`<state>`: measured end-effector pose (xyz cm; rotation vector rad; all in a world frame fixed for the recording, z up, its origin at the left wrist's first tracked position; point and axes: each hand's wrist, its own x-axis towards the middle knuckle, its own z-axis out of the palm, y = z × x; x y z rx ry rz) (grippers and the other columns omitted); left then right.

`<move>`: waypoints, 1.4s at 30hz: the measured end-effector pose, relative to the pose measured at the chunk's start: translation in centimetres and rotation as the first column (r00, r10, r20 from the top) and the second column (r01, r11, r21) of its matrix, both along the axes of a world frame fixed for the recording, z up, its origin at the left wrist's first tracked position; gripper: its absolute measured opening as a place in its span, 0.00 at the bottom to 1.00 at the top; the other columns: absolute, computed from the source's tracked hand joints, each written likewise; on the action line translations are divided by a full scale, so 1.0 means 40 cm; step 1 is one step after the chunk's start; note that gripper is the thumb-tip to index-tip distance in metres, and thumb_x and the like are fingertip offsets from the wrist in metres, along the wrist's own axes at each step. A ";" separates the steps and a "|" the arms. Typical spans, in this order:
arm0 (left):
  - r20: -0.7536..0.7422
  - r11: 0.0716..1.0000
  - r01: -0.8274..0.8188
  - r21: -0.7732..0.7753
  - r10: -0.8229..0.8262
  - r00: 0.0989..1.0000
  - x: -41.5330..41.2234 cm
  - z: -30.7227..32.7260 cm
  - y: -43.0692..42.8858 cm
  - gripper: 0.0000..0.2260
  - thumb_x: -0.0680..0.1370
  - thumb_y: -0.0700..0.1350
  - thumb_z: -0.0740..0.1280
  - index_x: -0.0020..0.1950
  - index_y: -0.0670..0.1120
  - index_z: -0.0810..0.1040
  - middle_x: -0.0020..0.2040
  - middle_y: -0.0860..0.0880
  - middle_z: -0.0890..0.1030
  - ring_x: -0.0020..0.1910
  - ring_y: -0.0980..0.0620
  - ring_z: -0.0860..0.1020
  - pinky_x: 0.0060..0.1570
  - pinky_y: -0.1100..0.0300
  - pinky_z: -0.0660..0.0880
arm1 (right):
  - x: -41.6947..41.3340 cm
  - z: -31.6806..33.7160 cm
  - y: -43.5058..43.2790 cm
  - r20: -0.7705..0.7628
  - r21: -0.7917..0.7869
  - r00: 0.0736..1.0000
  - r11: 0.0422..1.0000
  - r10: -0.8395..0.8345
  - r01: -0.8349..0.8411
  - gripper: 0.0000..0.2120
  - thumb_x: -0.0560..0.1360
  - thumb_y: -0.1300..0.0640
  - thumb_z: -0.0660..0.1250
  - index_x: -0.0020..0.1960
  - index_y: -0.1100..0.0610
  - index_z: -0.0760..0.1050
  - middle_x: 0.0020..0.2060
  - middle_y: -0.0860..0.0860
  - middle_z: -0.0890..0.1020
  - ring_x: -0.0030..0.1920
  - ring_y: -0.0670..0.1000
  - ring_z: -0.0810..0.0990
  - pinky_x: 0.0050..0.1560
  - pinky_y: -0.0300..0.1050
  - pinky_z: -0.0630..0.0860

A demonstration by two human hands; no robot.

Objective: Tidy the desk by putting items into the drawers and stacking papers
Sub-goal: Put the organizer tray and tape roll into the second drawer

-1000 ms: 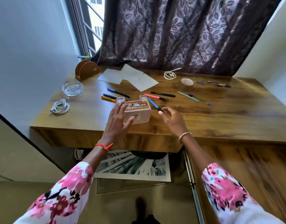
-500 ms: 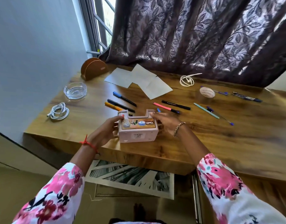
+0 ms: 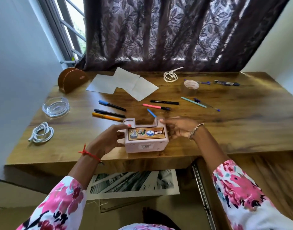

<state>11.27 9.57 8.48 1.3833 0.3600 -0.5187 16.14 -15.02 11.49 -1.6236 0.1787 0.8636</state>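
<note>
Pink organizer box (image 3: pixel 146 137) gripped from both sides near the table's (image 3: pixel 225 127) front edge.

Left hand (image 3: pixel 106 141) is clamped on the box's left end, thumb tip laid on the top left corner, remaining fingers (image 3: pixel 120 142) wrapped under and behind that end. Right hand (image 3: pixel 178 128) is pressed on the right end, fingers (image 3: pixel 165 121) curled over the top right corner. The box is seen label-side toward the camera; whether its base is touching the table cannot be told. Pens (image 3: pixel 111 105) are scattered just behind the box, papers (image 3: pixel 122 85) farther back, a coiled white cable (image 3: pixel 41 135) well to the left.
</note>
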 end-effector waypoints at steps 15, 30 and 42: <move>0.303 0.792 0.603 -0.097 -0.553 0.776 -0.032 -0.007 -0.434 0.26 0.63 0.35 0.72 0.60 0.44 0.74 0.49 0.53 0.82 0.50 0.54 0.80 0.47 0.62 0.79 | -0.438 0.073 -0.419 0.478 -0.206 0.806 0.848 -0.348 0.488 0.11 0.67 0.68 0.72 0.49 0.65 0.79 0.34 0.46 0.84 0.37 0.43 0.81 0.38 0.35 0.80; 0.372 0.325 0.817 0.476 -0.916 0.147 -0.041 -0.129 -0.812 0.40 0.69 0.35 0.73 0.74 0.46 0.54 0.65 0.59 0.67 0.65 0.60 0.68 0.57 0.71 0.70 | -0.666 -0.196 -0.570 0.725 -0.378 0.598 0.529 -0.341 0.760 0.14 0.57 0.62 0.80 0.33 0.49 0.77 0.49 0.49 0.70 0.51 0.48 0.74 0.52 0.44 0.75; 0.151 0.099 0.590 0.801 -0.988 -0.040 -0.032 -0.261 -0.841 0.41 0.73 0.29 0.64 0.76 0.46 0.41 0.77 0.46 0.42 0.75 0.48 0.50 0.72 0.53 0.58 | -0.639 -0.322 -0.474 0.677 -0.397 0.629 0.530 -0.381 0.749 0.10 0.63 0.61 0.76 0.43 0.59 0.78 0.59 0.57 0.67 0.59 0.48 0.64 0.57 0.29 0.67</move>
